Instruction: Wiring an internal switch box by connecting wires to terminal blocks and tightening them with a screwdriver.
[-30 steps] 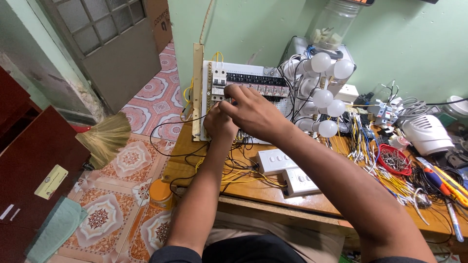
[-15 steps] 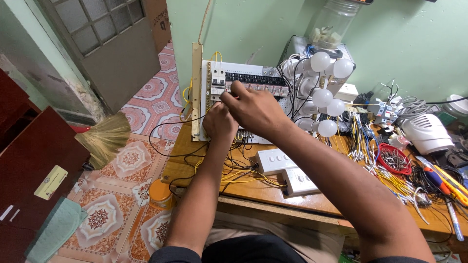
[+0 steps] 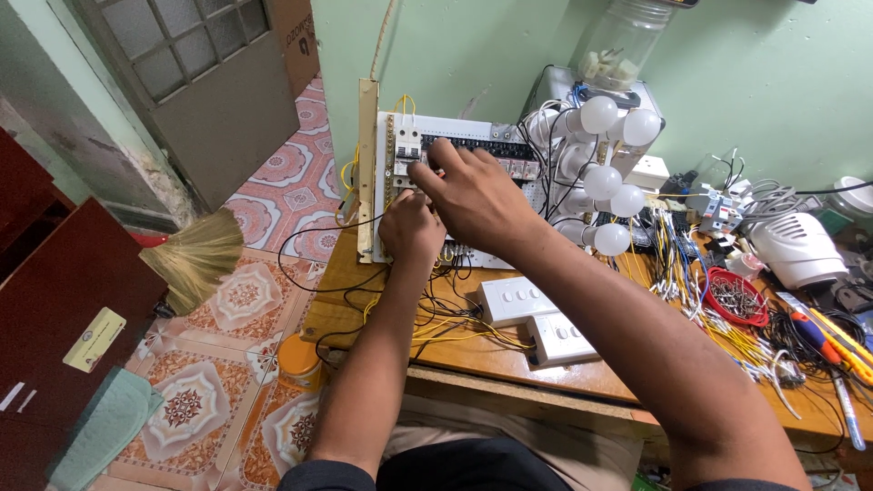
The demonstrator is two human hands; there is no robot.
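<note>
A white electrical panel (image 3: 473, 129) with circuit breakers (image 3: 406, 145) and black terminal rows stands upright on the wooden table (image 3: 509, 359), leaning at the green wall. My right hand (image 3: 473, 195) lies over the panel's upper middle, fingers curled at the breakers. Below it, my left hand (image 3: 411, 227) presses against the panel's lower part, fingers bent in; what they pinch is hidden. Black and yellow wires (image 3: 446, 318) trail from the panel across the table.
White bulbs (image 3: 605, 177) cluster right of the panel. Two white switch boxes (image 3: 536, 314) lie on the table. A red bowl of screws (image 3: 737, 295), screwdrivers (image 3: 832, 332) and a white device (image 3: 800, 245) sit at the right. A broom (image 3: 195, 255) and an orange can (image 3: 300, 359) stand on the tiled floor.
Both hands stay at the panel; the right hand's fingers shift slightly over the breakers. Nothing else has moved.
</note>
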